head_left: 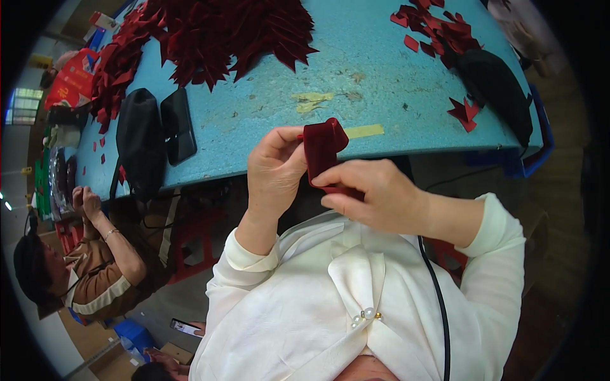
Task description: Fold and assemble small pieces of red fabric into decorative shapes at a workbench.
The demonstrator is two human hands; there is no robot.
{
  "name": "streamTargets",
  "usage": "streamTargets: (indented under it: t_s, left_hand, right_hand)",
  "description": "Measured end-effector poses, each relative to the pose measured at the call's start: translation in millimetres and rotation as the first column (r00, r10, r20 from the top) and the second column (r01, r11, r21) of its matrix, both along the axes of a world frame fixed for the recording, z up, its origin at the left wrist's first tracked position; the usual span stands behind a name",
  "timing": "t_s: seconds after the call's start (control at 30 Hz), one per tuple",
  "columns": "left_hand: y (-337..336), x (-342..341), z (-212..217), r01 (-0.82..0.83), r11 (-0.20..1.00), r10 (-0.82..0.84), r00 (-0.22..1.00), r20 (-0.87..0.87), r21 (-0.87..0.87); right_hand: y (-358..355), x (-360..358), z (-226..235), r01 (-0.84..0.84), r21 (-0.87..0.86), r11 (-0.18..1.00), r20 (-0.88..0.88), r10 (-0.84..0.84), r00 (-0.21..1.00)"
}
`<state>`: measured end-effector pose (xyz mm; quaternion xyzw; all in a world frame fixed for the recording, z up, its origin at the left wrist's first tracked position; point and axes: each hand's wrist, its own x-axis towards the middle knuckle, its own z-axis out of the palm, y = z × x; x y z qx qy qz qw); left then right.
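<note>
A strip of dark red velvet ribbon (321, 149) is between my two hands, just off the near edge of the blue table (254, 120). Its upper end is folded over into a loop. My left hand (273, 168) pinches the ribbon's left side between thumb and fingers. Lower down, my right hand (384, 197) grips the ribbon's bottom part, with thumb and forefinger closed around it. The lower end is partly hidden behind the right fingers. A piece of yellow tape (364, 131) sticks to the table right behind the ribbon.
A large heap of dark red velvet pieces (216, 38) lies at the back, with smaller red scraps (438, 28) at the far right. Black pouches (140, 143) (492, 89) and a black phone (178, 127) rest on the table. A co-worker (101, 260) sits at the left. A black cable (438, 298) runs down my front.
</note>
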<state>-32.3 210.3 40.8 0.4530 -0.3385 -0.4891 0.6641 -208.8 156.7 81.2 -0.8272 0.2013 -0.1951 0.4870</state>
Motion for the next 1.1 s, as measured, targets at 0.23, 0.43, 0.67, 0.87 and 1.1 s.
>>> streamTargets:
  t_s: [0.23,0.43,0.67,0.87,1.1]
  left_hand:
    - [-7.3,10.3,13.6,0.033,0.989,-0.021,0.996,0.083,-0.147]
    - [-8.8,13.7,20.0,0.14,0.974,-0.108,0.978,0.179,-0.178]
    - [-6.4,8.7,23.0,0.19,0.973,-0.163,0.968,0.188,-0.132]
    - [-8.2,3.4,19.8,0.168,0.985,-0.164,0.978,0.129,-0.025]
    - [-14.8,-3.1,24.9,0.107,0.994,-0.093,0.93,0.356,-0.021]
  right_hand:
    - [-9.5,-14.8,-14.9,-0.075,-0.536,0.841,0.057,0.124,0.991]
    - [-43.7,-11.5,2.4,0.349,-0.576,0.739,0.377,-0.138,0.916]
    - [-52.4,-4.5,-10.0,0.052,-0.098,0.994,0.32,-0.018,0.947]
    - [-50.8,-6.0,-15.4,0.007,0.109,0.994,0.303,-0.041,0.952]
    - [-55.4,-10.0,-26.9,-0.061,0.309,0.949,0.383,-0.066,0.921]
